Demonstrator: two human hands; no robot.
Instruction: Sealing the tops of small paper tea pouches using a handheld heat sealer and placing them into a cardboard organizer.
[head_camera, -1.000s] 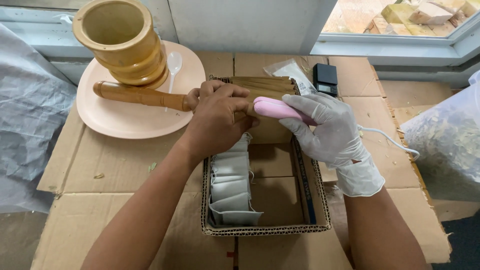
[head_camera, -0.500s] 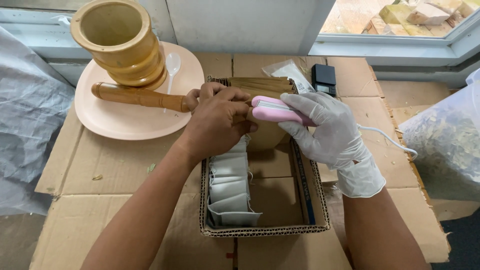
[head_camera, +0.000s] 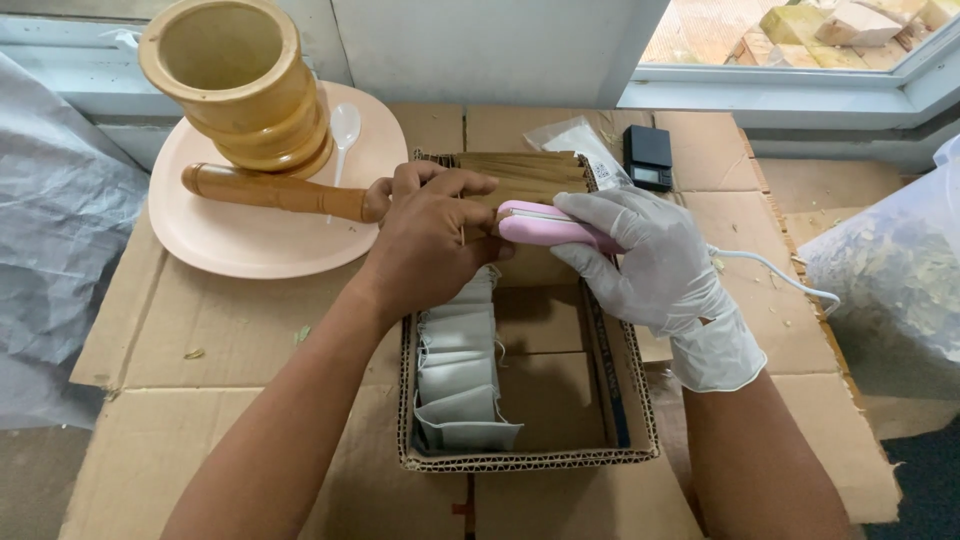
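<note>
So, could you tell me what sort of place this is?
Probably a small home packing spot by a window: flattened cardboard as the work surface, a box of filled sachets, a pink handheld sealer, and a wooden mortar.

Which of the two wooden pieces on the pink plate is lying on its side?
The pestle, lying flat across the plate with its knob end by the left hand. The mortar stands upright, open mouth up.

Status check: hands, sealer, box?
Left hand bare, pinching something small at the sealer's tip. Right hand gloved, gripping pink sealer. Cardboard box below, grey sachets lined inside. Nothing blocking.
</note>
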